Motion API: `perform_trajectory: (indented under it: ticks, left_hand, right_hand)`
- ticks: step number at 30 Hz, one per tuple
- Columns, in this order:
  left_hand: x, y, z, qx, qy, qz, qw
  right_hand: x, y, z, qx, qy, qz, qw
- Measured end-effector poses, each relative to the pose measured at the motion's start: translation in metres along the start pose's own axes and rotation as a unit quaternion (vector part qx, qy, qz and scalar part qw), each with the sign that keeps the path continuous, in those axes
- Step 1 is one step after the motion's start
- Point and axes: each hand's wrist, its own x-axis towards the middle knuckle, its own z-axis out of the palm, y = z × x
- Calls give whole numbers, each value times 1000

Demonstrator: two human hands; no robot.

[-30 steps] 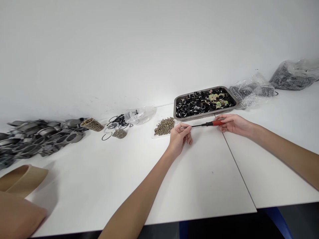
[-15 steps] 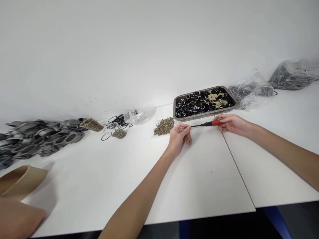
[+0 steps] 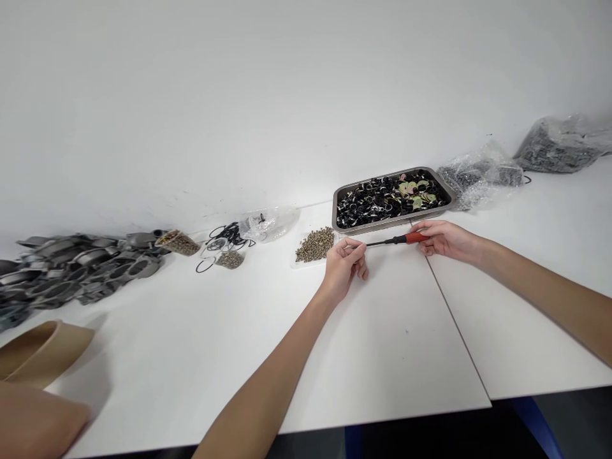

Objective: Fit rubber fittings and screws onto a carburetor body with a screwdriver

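A screwdriver [image 3: 394, 240] with a red and black handle lies level between my two hands, above the white table. My right hand [image 3: 444, 240] pinches the red end of its handle. At the other end, the fingers of my left hand [image 3: 343, 261] are closed round the tip of the thin dark shaft, which they partly hide. Just behind my left hand, a pile of small brass-coloured screws [image 3: 315, 245] lies on a white tray. Beyond both hands stands a metal tray [image 3: 370, 226] full of black ring-shaped parts and some yellowish discs.
Plastic bags of dark parts [image 3: 482, 175] lie at the back right. Left of the screws are a clear bag [image 3: 272, 223], black rings [image 3: 229, 234], and two cups of small parts [image 3: 179, 242]. Grey castings [image 3: 90, 268] and a tan ring-shaped piece [image 3: 57, 350] occupy the left.
The view has shifted very slightly. Both hands keep the same hold on the screwdriver, with no clear movement.
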Motion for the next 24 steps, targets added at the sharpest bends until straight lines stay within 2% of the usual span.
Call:
perform_trajectory:
  ticks: [15, 24]
  left_hand:
    - [-1, 0, 1, 3, 2, 1, 1000]
    - [-1, 1, 0, 3, -2, 6, 1000]
  right_hand:
    - [0, 0, 2, -30, 15, -2, 999]
    - [0, 0, 3, -47, 1, -14, 999]
